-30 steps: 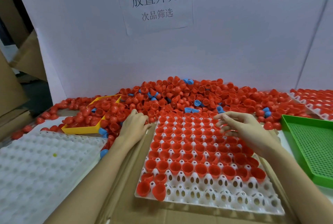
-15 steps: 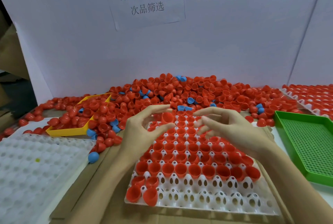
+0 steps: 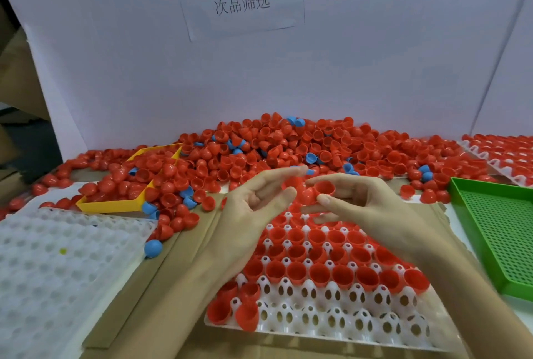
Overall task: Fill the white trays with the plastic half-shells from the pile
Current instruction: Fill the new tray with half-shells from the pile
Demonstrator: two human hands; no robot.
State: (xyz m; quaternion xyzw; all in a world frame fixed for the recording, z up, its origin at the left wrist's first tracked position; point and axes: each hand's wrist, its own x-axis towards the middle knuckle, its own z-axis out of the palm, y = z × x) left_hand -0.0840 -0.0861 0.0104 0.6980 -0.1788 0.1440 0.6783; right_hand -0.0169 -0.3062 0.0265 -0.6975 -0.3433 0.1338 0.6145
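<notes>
A white tray [image 3: 331,322] lies in front of me, its far rows filled with red half-shells [image 3: 320,272] and its near rows bare. Behind it spreads the big pile of red half-shells [image 3: 288,148], with a few blue ones mixed in. My left hand [image 3: 253,203] and my right hand [image 3: 357,200] meet above the tray's far end. The left thumb and forefinger pinch a red half-shell [image 3: 292,182]. The right thumb and forefinger pinch another red half-shell [image 3: 324,188], open side up. A third red shell sits between the fingertips; which hand holds it is unclear.
An empty white tray [image 3: 57,257] lies at the left. A yellow tray [image 3: 115,205] is half buried in shells. A green perforated tray [image 3: 504,231] stands at the right, a filled tray [image 3: 504,153] behind it. A loose blue shell [image 3: 153,248] lies on the cardboard [image 3: 144,286].
My left hand left the pile's edge with a red shell and rose. The right hand lifted off the tray. Both hands have come together above the tray's far rows.
</notes>
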